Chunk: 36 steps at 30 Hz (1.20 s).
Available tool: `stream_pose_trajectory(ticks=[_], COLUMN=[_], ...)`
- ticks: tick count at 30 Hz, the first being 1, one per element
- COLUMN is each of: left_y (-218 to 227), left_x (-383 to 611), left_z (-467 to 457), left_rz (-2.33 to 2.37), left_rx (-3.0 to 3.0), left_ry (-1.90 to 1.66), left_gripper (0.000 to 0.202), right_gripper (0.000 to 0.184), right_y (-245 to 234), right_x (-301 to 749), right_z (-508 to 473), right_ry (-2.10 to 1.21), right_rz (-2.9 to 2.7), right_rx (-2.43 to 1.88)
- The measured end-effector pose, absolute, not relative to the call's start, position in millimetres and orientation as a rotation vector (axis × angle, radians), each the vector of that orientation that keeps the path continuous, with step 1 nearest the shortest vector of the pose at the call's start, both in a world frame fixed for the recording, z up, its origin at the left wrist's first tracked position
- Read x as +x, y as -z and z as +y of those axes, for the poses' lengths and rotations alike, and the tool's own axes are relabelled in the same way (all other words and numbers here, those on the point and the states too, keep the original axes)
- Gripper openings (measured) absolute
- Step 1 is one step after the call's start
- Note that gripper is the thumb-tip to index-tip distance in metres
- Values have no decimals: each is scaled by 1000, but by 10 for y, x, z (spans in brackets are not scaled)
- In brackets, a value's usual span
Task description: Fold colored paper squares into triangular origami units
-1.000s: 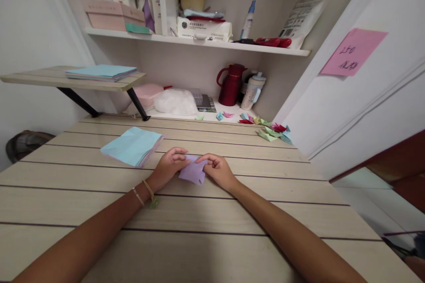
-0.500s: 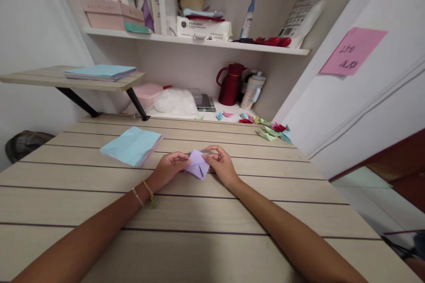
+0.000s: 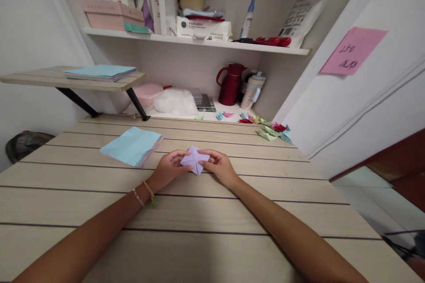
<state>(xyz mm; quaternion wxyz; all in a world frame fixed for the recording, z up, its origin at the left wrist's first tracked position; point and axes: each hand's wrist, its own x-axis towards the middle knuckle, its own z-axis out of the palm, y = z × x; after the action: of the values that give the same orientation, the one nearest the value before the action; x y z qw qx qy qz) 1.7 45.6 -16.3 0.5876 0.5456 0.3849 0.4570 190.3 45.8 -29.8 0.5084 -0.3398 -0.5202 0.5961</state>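
Note:
Between my two hands is a small folded piece of purple origami paper (image 3: 195,159), with crease lines meeting near its middle. My left hand (image 3: 171,166) pinches its left side between thumb and fingers. On the opposite side, my right hand (image 3: 219,167) grips the right corner, thumb on top and fingers behind. The fingers behind the paper are partly hidden. Left of my hands lies a stack of light blue origami paper (image 3: 131,145) on the wooden table (image 3: 186,216).
Several folded paper pieces (image 3: 270,132) sit at the table's back right. A raised wooden stand (image 3: 40,77) at left carries another paper stack (image 3: 99,71). Behind the table stand a red jug (image 3: 230,84), a tumbler (image 3: 253,90) and a white plastic bag (image 3: 175,101).
The purple paper has turned, and a centre fold now shows where a small slit showed before. Both hands have shifted their grip to its left and right sides.

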Motion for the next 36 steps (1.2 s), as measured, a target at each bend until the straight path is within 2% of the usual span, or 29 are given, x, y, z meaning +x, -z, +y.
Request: stream_pose_trajectory(ticks=[5,12,17,19,22,26,29,36], left_y=[126,144,182,198,203,177,158,109], left_x=[13,13,16,8,-3,0,12,24], left_z=[452,448,450,459,467,446,427,436], left_rz=[941,1001,907,918,943,872,825,962], left_rx=[1273,1456,1537,1509,1456,1436,1422,1347], left_ry=[-1130,-1009,-906,-958,-1059,-1034,-1021,-1125], left_gripper=[34,25,27,26,31,49,55,24], right_gripper=[47,52,40,42,50,28,27,44], right_y=[278,254,234,238,259,294,310,316], right_x=[1900,1900,1856,1848,1861,1886,1884,1855], right_z=[460,445,412,402,406,423,420,417], right_ry=[-1444,-1317,-1220,-1222,-1192,-1116,-1163,-1332], right_rz=[-1185,-1071,-1133,-1142,-1170,-1283,-1320,-1330], right_rx=[-792,-840,-816,-832,-878,-939,-964,-881])
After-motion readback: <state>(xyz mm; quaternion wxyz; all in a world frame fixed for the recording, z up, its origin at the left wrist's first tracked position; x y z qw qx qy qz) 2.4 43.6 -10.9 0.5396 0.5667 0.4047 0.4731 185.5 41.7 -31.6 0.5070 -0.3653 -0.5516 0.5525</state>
